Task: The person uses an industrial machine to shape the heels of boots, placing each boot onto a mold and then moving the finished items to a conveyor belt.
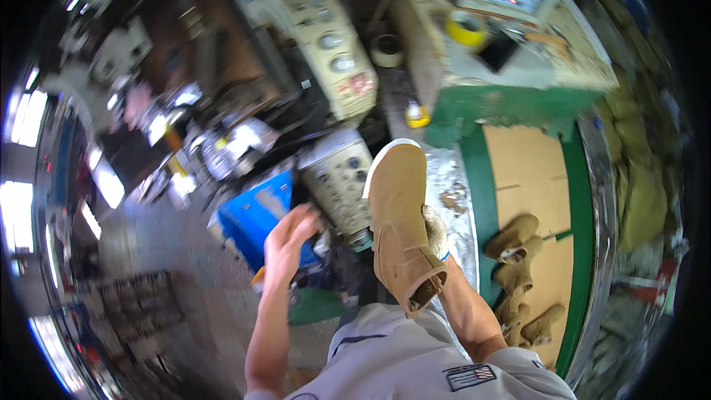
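A tan ankle boot [400, 215] with a pale sole edge is held up in front of my body, toe pointing away and its opening toward me. My right hand [435, 232], in what looks like a whitish glove, grips the boot from its right side; most of the fingers are hidden behind it. To the left, my bare left hand [293, 231] is held in the air in front of a blue box [257, 211]. Its fingers are partly bent and slightly blurred, with nothing visible in them, apart from the boot.
Several more tan boots [516, 241] rest on a cardboard-covered green bench [583, 274] at the right. Ahead are control panels with knobs [338, 174] and a worn stand [511, 104] bearing yellow tape [465, 28]. Blurred metal machinery [233, 144] is at the left.
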